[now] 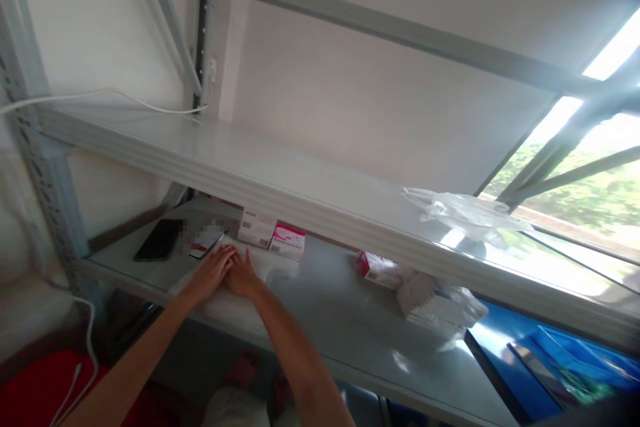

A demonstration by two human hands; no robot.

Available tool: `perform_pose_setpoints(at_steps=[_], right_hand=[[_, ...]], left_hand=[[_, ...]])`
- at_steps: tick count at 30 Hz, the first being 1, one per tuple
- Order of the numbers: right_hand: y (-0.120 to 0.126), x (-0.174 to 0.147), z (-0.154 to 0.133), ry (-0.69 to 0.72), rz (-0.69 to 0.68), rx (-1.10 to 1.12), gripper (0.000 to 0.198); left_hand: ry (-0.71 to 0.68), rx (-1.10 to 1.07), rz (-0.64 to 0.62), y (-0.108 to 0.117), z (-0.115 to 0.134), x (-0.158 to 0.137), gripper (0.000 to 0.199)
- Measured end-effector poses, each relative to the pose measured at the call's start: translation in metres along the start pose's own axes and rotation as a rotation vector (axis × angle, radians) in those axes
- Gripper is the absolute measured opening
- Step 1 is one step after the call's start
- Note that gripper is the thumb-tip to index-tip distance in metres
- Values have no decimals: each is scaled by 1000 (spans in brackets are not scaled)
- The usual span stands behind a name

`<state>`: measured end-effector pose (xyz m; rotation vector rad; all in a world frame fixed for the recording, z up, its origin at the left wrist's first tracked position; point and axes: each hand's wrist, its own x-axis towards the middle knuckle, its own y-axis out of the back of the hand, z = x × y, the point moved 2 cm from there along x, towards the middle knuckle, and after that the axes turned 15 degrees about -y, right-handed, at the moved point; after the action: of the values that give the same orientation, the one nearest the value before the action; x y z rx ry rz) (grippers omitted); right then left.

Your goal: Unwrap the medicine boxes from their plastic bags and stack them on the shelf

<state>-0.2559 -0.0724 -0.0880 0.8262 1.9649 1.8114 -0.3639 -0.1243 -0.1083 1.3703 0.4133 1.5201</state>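
Head view: the left hand [213, 276] and right hand [242, 275] met over pale plastic [263, 263], left of centre, fingers extended, grip indeterminable; the white box [256, 229] lay upper-right, nearer the right hand.

Tilted head view, forward and down

Near the lower shelf's [325, 307] left end, blurring masked a flat item [202, 245]; the upper shelf's [300, 170] front edge hid part of a white box [256, 228].
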Motion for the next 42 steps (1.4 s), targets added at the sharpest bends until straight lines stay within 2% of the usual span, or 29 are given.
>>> perform_pose_setpoints(at_steps=[5,8,11,15,18,20,22,23,25,26,28,30,33,35,42], right_hand=[[-10,-3,7,-83,-58,75,58],[-9,-4,17,-131,-33,77,54],[-6,-11,38,-214,8,91,57],[2,-41,78,-394,56,126,61],[22,-76,91,-508,121,149,54],[44,-97,83,-617,231,193,49],[67,-111,59,-637,330,237,50],[77,-114,41,-586,355,241,50],[85,-114,2,-382,353,245,45],[84,-112,-16,-273,337,237,42],[68,-108,-42,-146,297,227,41],[44,-108,-49,-131,242,215,44],[11,-121,-29,-270,200,184,44],[2,-137,-8,-371,226,161,43],[12,-191,47,-464,297,182,37]], left_hand=[[94,79,-43,-18,-10,-18,55],[80,124,-89,-19,-11,-17,55],[105,175,-70,-19,-11,-15,56],[150,222,-78,-20,-10,-14,60],[153,230,-115,-20,-8,-14,62],[162,219,-109,-19,-7,-13,62],[173,208,-86,-19,-7,-14,60],[173,206,-70,-19,-7,-15,59],[140,202,-37,-19,-7,-17,57],[112,202,-24,-19,-8,-19,55],[71,206,-23,-19,-9,-22,52],[79,217,-47,-21,-11,-24,51],[124,239,-50,-23,-12,-22,53],[141,251,-43,-24,-12,-20,54],[121,249,-65,-23,-15,-20,55]])
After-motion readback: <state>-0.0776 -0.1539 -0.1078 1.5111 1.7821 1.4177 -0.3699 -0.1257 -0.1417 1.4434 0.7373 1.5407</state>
